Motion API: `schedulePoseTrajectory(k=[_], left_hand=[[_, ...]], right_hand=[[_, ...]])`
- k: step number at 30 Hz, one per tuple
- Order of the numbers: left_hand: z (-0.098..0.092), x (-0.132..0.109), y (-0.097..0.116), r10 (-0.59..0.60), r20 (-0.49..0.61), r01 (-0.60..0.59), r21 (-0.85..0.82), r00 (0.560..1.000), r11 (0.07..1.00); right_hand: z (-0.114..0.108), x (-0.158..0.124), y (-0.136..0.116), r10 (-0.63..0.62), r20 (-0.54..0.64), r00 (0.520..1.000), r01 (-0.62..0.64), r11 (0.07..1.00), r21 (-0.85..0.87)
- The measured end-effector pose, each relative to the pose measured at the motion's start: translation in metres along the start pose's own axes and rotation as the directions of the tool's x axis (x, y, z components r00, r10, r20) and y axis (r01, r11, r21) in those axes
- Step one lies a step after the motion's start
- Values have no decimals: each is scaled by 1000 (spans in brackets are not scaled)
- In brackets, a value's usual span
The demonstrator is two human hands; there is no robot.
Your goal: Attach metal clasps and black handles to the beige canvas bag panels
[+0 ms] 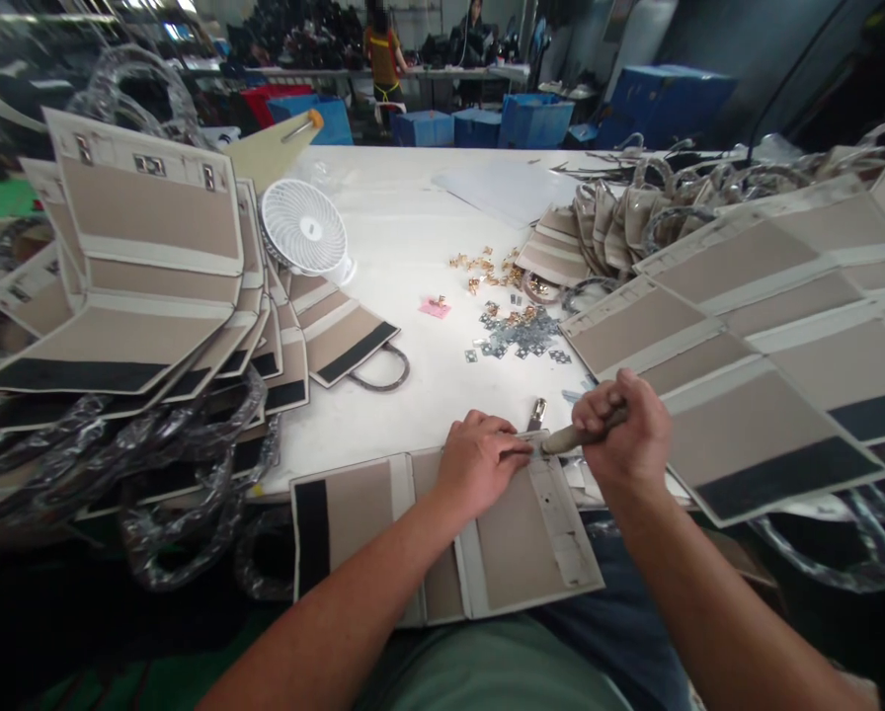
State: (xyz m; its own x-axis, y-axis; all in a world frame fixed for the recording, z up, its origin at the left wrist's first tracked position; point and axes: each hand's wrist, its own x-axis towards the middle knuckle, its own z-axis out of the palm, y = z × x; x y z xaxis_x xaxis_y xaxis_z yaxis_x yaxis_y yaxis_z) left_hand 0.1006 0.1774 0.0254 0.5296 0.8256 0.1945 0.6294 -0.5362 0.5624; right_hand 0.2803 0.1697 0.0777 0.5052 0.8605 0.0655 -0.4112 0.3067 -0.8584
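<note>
Likely to jab left hand (479, 459), pressed open on bag panel (521, 548), with slipping wooden-handled tool (572, 437) fisted in grip of right hand (626, 427).

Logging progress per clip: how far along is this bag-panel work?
Seemingly done: the left stack, its top piece showing metal fittings. In hand: the left hand pins one panel while the right hand works a wooden-handled tool at its white strip. Seemingly left: the right stack, plus loose gold clasps and silver plates on the table.
</note>
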Motion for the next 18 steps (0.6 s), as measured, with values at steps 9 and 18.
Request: schedulePoseTrajectory(k=[9, 18], left_hand=[[2, 0, -4, -44, -14, 42, -77, 999, 996], [-31, 31, 4, -304, 328, 288, 97, 895, 953]], right_hand=[[2, -32, 16, -164, 264, 950, 241, 925, -293], [6, -27, 9, -34, 403, 915, 232, 860, -454]])
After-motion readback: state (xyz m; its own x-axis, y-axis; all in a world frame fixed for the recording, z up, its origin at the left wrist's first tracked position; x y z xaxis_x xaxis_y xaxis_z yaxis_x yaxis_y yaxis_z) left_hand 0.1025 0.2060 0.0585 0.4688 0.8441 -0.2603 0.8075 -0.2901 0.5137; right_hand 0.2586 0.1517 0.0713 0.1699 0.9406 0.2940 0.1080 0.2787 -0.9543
